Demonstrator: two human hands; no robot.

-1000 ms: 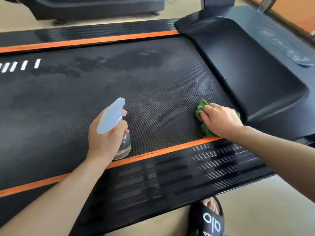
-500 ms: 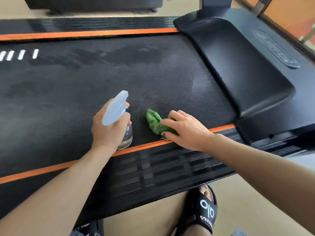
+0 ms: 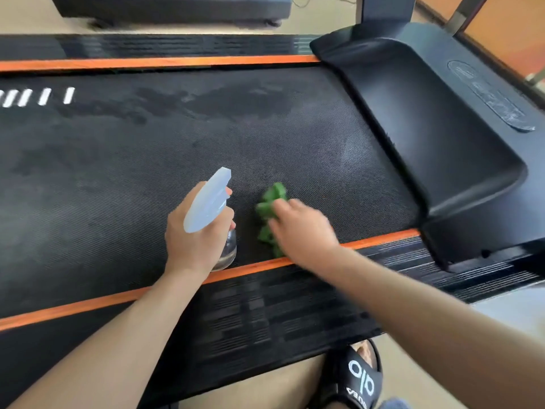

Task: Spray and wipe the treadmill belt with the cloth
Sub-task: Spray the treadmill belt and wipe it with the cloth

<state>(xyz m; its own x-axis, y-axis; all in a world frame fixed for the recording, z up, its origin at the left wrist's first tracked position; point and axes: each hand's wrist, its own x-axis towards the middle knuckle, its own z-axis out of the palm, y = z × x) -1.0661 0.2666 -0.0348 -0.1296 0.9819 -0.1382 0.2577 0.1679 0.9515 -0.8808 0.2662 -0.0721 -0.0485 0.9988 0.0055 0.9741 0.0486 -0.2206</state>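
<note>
The black treadmill belt point(image 3: 147, 160) fills the middle of the view, with dark damp patches toward its far side. My left hand point(image 3: 194, 240) grips a clear spray bottle point(image 3: 210, 202) with a pale blue head, standing on the belt near the front orange stripe. Just right of it, my right hand point(image 3: 303, 231) presses a crumpled green cloth point(image 3: 269, 208) onto the belt; the hand is blurred and covers part of the cloth.
Orange stripes point(image 3: 88, 304) border the belt, with a ribbed black side rail point(image 3: 265, 314) in front. The black motor cover point(image 3: 436, 137) rises at the right. My foot in a black slide sandal point(image 3: 356, 379) stands on the beige floor. Another machine's base point(image 3: 177, 7) sits beyond.
My right hand has swept the green cloth leftward along the belt, from beside the motor cover to next to the spray bottle. My left hand has kept the bottle in place.
</note>
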